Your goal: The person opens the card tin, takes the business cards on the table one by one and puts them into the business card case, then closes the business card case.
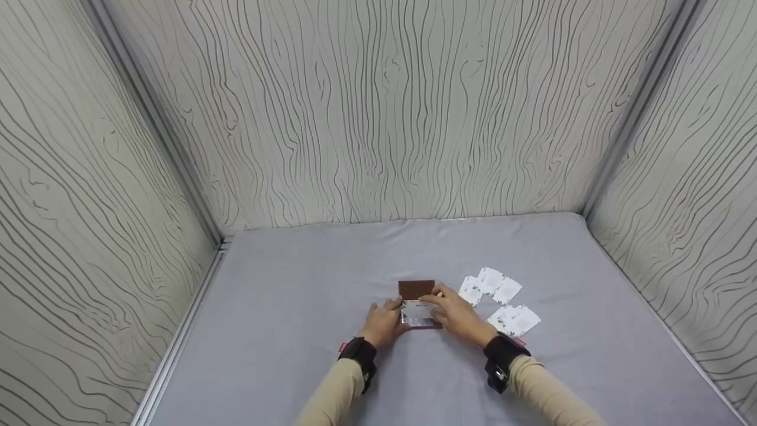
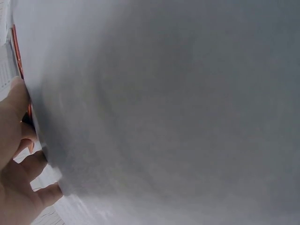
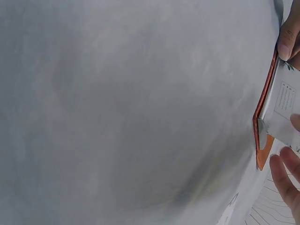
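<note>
An opened brown card case lies on the cloth, its flap turned to the far side. White printed cards rest over its near half. My left hand grips the case's left side, and its thumb lies over the near left corner in the right wrist view. At the right side my right hand holds the top white card with its fingertips at the right and far edges. The card's right corner overlaps the case's orange-brown inner side in the right wrist view.
To the right, several loose white cards lie in two groups, one farther off and one beside my right wrist. A grey cloth covers the table. Wood-grain panels stand behind it and at both sides.
</note>
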`<state>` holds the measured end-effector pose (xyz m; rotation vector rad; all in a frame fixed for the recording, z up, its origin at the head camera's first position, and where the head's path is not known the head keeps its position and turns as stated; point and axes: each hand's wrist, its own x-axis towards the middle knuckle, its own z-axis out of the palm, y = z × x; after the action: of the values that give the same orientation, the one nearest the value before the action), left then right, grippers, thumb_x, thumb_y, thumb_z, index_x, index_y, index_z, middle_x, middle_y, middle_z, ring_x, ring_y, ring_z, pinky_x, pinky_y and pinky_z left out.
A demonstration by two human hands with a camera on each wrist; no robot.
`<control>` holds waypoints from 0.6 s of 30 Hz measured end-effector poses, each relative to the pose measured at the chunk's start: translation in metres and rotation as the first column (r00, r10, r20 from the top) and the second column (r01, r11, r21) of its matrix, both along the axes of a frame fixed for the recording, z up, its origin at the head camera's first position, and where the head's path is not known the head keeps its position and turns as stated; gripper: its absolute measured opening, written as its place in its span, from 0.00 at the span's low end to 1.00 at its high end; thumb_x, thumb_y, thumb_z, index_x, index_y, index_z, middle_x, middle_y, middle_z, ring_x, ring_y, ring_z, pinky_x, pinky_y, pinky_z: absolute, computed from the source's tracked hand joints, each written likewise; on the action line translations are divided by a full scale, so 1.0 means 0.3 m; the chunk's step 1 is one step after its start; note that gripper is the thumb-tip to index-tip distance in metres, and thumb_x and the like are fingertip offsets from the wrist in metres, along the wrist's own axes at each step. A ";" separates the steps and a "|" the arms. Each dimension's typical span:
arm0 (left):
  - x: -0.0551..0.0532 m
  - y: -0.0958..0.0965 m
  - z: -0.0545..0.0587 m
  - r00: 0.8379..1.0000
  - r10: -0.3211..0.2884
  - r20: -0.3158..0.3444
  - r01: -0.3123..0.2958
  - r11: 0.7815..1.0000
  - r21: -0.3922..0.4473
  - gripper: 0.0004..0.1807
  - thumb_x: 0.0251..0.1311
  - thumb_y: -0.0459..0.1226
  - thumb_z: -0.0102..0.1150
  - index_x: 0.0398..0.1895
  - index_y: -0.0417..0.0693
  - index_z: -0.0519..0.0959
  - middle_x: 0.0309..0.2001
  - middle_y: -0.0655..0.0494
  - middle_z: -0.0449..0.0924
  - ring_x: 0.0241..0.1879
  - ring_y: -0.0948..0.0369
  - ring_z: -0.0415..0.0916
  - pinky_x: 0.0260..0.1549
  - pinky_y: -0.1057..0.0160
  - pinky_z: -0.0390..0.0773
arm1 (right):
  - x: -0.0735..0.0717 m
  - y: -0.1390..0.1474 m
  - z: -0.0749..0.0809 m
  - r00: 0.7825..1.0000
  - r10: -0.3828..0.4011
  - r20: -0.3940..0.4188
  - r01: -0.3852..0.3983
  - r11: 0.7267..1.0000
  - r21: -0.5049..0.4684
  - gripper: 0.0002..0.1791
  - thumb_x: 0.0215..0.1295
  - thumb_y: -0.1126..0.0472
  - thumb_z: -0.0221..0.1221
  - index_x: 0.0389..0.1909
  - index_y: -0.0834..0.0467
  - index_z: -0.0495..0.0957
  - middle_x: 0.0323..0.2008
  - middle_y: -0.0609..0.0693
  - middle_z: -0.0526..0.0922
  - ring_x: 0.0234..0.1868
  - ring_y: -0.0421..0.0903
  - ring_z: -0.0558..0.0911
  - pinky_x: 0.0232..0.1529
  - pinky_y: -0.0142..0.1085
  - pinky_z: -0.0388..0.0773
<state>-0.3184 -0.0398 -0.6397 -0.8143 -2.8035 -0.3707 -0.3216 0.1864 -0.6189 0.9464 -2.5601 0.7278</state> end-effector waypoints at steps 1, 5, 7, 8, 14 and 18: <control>0.000 0.001 0.002 1.000 0.000 -0.007 0.000 1.000 -0.008 0.30 0.65 0.50 0.62 0.60 0.36 0.77 0.63 0.50 0.75 0.60 0.51 0.75 0.56 0.42 0.72 | 0.000 0.000 -0.004 1.000 -0.001 0.001 0.001 1.000 0.003 0.23 0.53 0.70 0.69 0.53 0.57 0.82 0.46 0.53 0.73 0.46 0.51 0.77 0.45 0.46 0.79; 0.007 0.011 0.026 1.000 0.021 0.021 -0.020 0.999 -0.048 0.29 0.63 0.48 0.65 0.60 0.37 0.77 0.63 0.49 0.75 0.61 0.49 0.74 0.56 0.40 0.72 | 0.000 0.002 -0.022 1.000 0.016 -0.018 -0.016 0.999 0.029 0.30 0.49 0.62 0.74 0.56 0.58 0.79 0.51 0.57 0.71 0.49 0.54 0.75 0.47 0.48 0.78; 0.007 0.014 0.028 0.999 0.031 0.042 -0.029 0.998 -0.053 0.29 0.62 0.47 0.65 0.60 0.37 0.77 0.64 0.49 0.75 0.61 0.49 0.74 0.57 0.39 0.71 | -0.001 0.002 -0.032 1.000 0.017 -0.014 -0.016 0.999 0.042 0.35 0.46 0.60 0.76 0.58 0.58 0.77 0.52 0.59 0.70 0.50 0.56 0.75 0.48 0.50 0.78; 0.006 0.015 0.028 0.998 0.035 0.053 -0.032 0.998 -0.055 0.29 0.62 0.47 0.65 0.60 0.37 0.77 0.64 0.49 0.75 0.61 0.48 0.73 0.57 0.39 0.70 | -0.001 0.001 -0.037 1.000 0.015 -0.011 -0.014 0.999 0.048 0.36 0.45 0.59 0.77 0.59 0.58 0.76 0.52 0.60 0.70 0.50 0.57 0.75 0.49 0.51 0.77; 0.004 0.018 0.028 0.995 0.042 0.093 -0.037 0.998 -0.053 0.29 0.63 0.48 0.63 0.62 0.37 0.76 0.65 0.48 0.73 0.63 0.48 0.71 0.60 0.40 0.68 | -0.001 -0.009 -0.059 0.999 -0.029 0.020 0.028 0.998 0.055 0.39 0.44 0.60 0.77 0.61 0.60 0.74 0.53 0.62 0.70 0.51 0.61 0.74 0.52 0.56 0.74; 0.002 0.018 0.022 0.994 0.046 0.096 -0.041 0.998 -0.055 0.30 0.64 0.48 0.62 0.62 0.37 0.76 0.65 0.48 0.73 0.64 0.48 0.71 0.60 0.41 0.68 | -0.002 -0.016 -0.071 0.999 -0.040 -0.003 0.040 0.997 0.065 0.35 0.44 0.60 0.76 0.57 0.60 0.77 0.53 0.63 0.71 0.51 0.63 0.75 0.51 0.56 0.74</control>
<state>-0.3179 -0.0345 -0.6331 -0.7644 -2.9277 -0.3393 -0.3221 0.1816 -0.6403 0.9123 -2.6077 0.6361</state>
